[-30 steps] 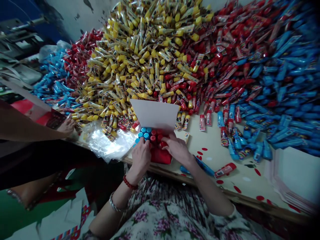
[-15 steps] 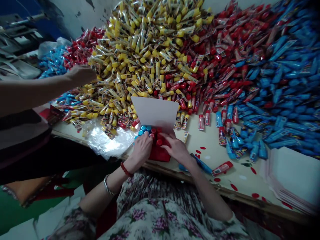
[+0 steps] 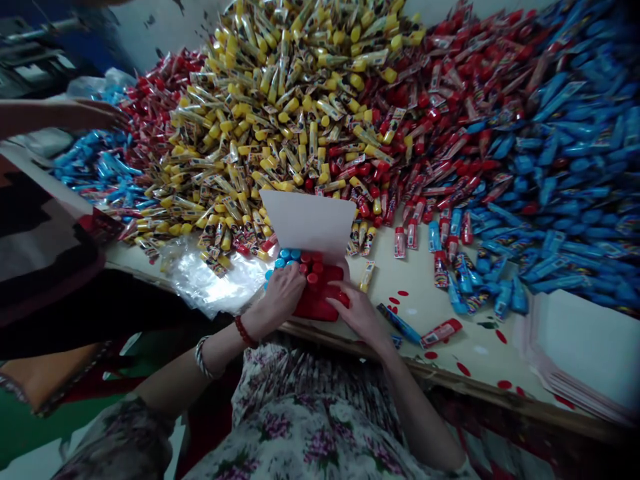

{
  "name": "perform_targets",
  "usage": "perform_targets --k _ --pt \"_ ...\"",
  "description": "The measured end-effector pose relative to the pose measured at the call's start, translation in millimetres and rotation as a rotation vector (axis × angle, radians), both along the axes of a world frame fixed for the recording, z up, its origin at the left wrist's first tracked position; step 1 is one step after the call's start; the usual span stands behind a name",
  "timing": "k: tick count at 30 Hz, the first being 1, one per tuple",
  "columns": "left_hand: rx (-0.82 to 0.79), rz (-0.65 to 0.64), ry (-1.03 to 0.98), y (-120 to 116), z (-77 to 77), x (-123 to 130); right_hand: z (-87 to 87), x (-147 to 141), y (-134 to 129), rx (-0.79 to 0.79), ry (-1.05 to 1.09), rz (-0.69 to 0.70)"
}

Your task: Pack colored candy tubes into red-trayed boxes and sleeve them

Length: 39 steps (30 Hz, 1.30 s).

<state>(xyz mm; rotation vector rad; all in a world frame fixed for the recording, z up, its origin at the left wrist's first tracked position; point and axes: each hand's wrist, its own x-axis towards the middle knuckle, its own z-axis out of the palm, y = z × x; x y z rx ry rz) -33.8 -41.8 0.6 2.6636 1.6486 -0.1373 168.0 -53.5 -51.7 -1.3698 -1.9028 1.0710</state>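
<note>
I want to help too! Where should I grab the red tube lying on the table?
Pinch the red tube around its middle with your fingers, coming straight down from above. It lies flat on the table, long and narrow, so your fingers can close across it, and nothing sits on top of it.

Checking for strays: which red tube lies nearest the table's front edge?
The red tube right of the right hand, just past a blue tube; all other red tubes lie up against the red pile.
</note>
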Motion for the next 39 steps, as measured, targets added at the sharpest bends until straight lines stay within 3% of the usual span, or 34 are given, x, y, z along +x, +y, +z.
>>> perform_targets --k 6,9,13,17,22,30,35,39 --pt "-0.127 0.009 0.069 19.2 11.2 13.0 -5.0 0.4 -1.3 -0.017 -0.031 0.020" --pt "-0.078 0.043 0.080 16.2 7.8 10.0 -7.0 -0.8 -2.8 -0.014 -0.040 0.018" --pt "-0.057 -0.007 0.076 6.7 0.7 9.4 -11.3 -1.0 -5.9 0.002 -0.035 0.043" --pt "-0.089 -0.039 0.033 15.1 1.6 9.9 -18.1 1.8 -7.2 -0.002 -0.057 0.064" --pt "-0.161 0.095 0.029 22.8 6.7 7.0 -22.1 0.0 -7.2 0.039 -0.050 0.075" --pt "-0.183 0.124 0.013 -2.5 -0.5 9.9 -17.6 -4.4 -7.8 -0.001 -0.063 0.068" --pt "-0.151 0.177 0.017 13.1 5.0 9.9 -11.9 -7.1 -5.8 -0.036 -0.100 0.049" --pt "-0.200 0.149 0.055 21.7 12.7 10.3 -3.2 -10.9 -6.2 -0.028 -0.003 -0.005"
